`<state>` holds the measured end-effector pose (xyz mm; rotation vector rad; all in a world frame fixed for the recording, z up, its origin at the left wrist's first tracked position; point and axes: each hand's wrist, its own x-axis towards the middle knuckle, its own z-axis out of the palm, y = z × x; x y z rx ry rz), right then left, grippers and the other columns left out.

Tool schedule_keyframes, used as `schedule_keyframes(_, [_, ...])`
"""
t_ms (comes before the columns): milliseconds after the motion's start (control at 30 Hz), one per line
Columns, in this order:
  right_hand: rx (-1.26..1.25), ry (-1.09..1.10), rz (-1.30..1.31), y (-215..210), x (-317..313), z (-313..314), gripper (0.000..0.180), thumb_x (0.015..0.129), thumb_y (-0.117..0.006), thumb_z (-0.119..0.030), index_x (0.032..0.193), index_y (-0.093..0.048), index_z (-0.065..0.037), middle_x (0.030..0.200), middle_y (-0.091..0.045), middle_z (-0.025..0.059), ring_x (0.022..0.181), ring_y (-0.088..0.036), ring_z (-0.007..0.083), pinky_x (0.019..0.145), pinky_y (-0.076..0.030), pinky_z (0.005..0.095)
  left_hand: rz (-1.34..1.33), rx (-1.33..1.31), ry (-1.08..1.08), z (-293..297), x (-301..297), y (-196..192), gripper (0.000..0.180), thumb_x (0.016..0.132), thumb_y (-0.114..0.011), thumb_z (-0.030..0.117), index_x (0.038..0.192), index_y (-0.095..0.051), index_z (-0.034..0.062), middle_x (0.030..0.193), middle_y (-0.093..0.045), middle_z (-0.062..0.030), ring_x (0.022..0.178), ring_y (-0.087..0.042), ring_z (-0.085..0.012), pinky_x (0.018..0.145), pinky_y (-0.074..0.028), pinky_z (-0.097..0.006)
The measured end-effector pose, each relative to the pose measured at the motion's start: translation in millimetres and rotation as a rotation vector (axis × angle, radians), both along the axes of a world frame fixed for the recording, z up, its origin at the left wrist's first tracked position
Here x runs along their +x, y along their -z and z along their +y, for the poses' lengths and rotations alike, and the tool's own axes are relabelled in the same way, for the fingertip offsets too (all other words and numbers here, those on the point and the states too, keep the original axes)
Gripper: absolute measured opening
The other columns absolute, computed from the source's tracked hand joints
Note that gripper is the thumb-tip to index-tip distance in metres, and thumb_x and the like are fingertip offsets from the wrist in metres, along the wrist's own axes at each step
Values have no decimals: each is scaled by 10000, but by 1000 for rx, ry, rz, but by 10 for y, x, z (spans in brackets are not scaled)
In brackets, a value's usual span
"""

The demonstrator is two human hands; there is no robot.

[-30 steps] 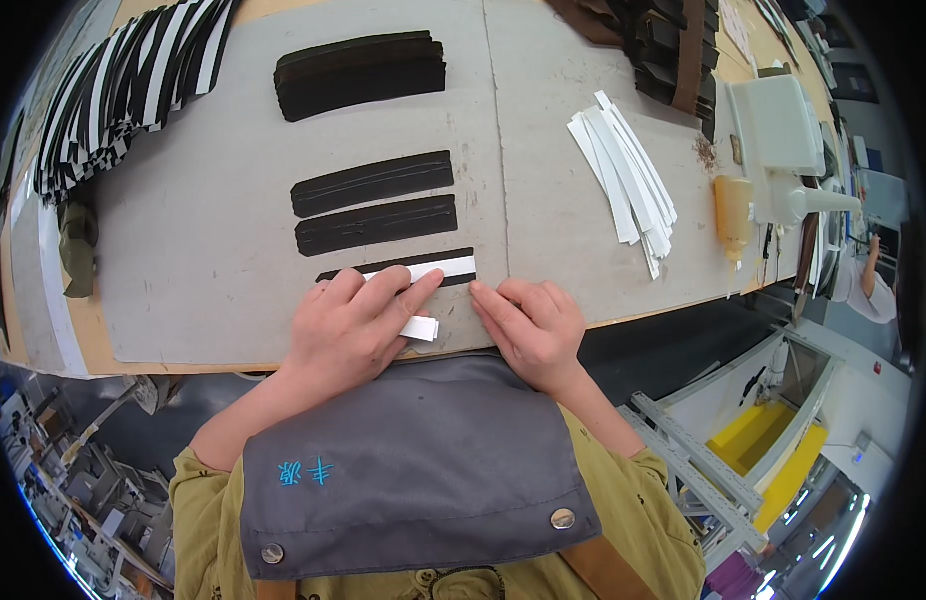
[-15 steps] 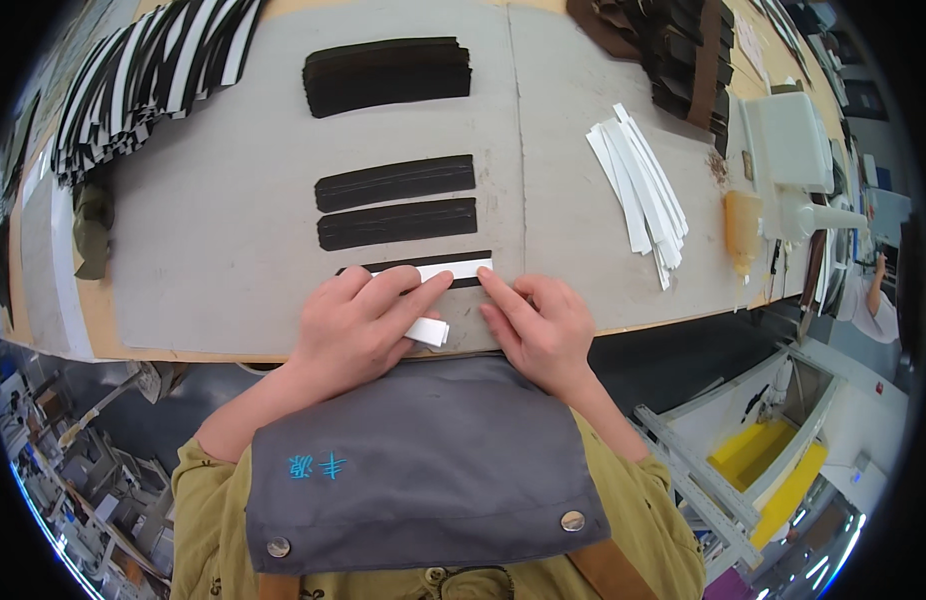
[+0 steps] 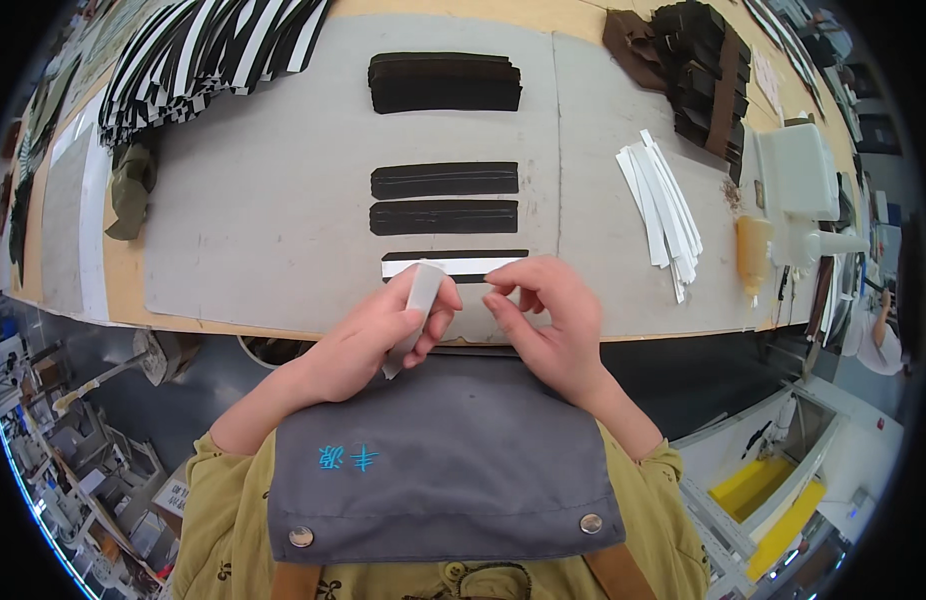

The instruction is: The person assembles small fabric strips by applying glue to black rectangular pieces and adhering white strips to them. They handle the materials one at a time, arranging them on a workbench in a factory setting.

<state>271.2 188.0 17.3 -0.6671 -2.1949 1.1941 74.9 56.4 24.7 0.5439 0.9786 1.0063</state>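
White strip: it lies lengthwise along the middle of the nearest black piece (image 3: 453, 254), with black edging showing above and below; half a second ago the left hand covered much of this white strip (image 3: 468, 266), and now its left end shows.

Left hand: the left hand (image 3: 368, 335) has come off the black piece and rolled over; its fingers are clamped on a bundle of white strips (image 3: 415, 315), which now slants up in plain sight, whereas only its end poked out below the palm before.

Right hand: the right hand (image 3: 553, 320) has its forefinger bent rather than laid along the strip; thumb and fingertip are a little apart beside the strip's right part, nothing visibly between them. Whether the fingertip touches the strip, I cannot tell.

Black pieces beyond: two black pieces (image 3: 444, 180) lie farther up the counter (image 3: 263, 250), with a black stack (image 3: 444, 90) past them; their arrangement is unchanged, only the view has shifted.

What it means: the pressing-down seems finished or paused, with attention apparently turning to the bundle; the strip looks well aligned, though its bond cannot be judged.
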Motion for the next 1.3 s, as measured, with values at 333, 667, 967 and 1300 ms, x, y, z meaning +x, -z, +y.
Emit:
schedule_keyframes(333, [-288,-8,-6,-75,-219,-39,191,871,-816,-94,1024,-703,-76,928,-680,7,735,-529,128,641,-458,268,217,90,-51,-25,37,62,381,1147,-317,305,1256,-552,26,970,-521,-28,841,-547,-109,767,-513,-286])
schedule_keyframes(667, [163,58,131,81,-307,-31,206,812,-834,-46,993,-742,-85,912,-676,38,812,-642,203,655,-505,312,251,114,27,-12,16,90,426,1146,-339,372,1297,-518,16,997,-488,-27,762,-526,-98,649,-500,-261])
schedule_keyframes(967, [-149,-27,172,-3,-240,-6,144,864,-747,8,962,-701,-87,984,-673,38,856,-640,165,709,-503,296,9,-15,-124,14,63,128,331,1136,-400,362,1213,-535,69,912,-535,-18,738,-517,-91,654,-450,-249])
schedule_keyframes(1300, [-716,-119,239,-138,-140,42,83,970,-618,-16,1050,-623,-41,1075,-683,46,942,-611,87,855,-501,284,518,169,-275,35,-89,-130,88,991,-695,127,1054,-674,68,851,-543,40,744,-488,-41,665,-432,-237])
